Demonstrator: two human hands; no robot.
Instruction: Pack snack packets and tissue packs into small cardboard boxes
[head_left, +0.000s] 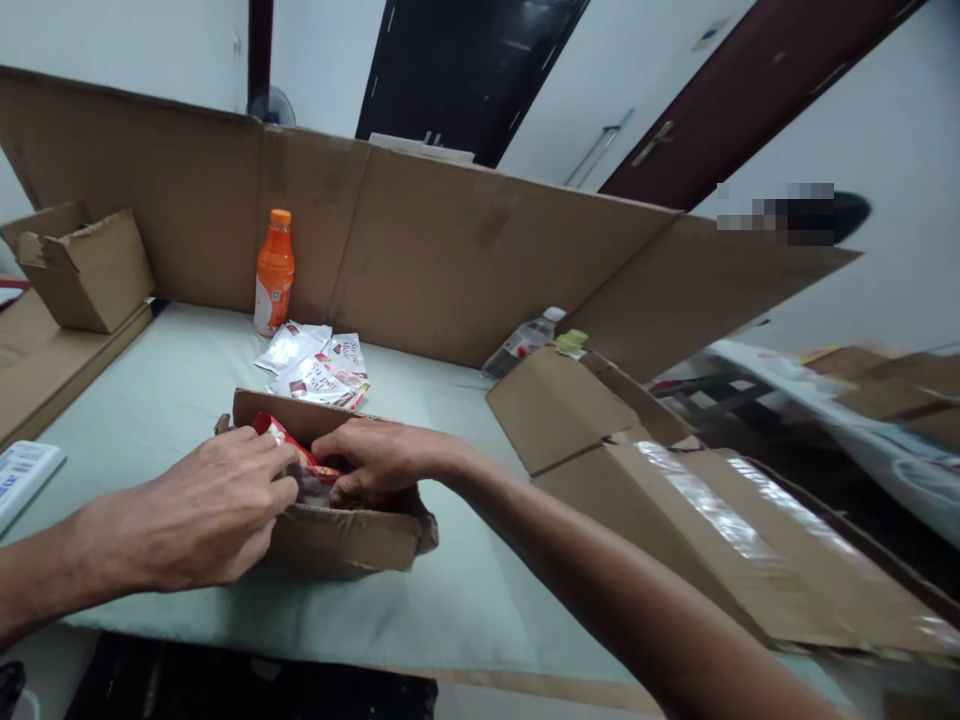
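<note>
I have both hands at the small box (pixel 352 540), which sits open near the front of the desk (pixel 487 610), on the pale green cloth. Inside it, between my hands, lies the red packet (pixel 279 430), slanting down from the box's far left corner. My left hand (pixel 202 505) comes over the left end with its fingers curled in at the packet; whether they pinch it I can't tell. My right hand (pixel 371 452) reaches in from the right, fingers bent down past the rim, thumb a little apart from the forefinger. The fingertips are at the packet's right part, but from here I can't make out a firm grip.

Just beyond the small box I see a loose pile of white sachets (pixel 319 380), and behind them the orange bottle (pixel 274 275) upright near the cardboard screen (pixel 450 250). Off to the right, a clear bottle (pixel 517 348) leans against the screen, close to the big box (pixel 645 520) with its shiny tape and raised flaps. On my left, another open carton (pixel 105 270) stands on flat cardboard, and a white device (pixel 28 482) lies at the edge of my view.
</note>
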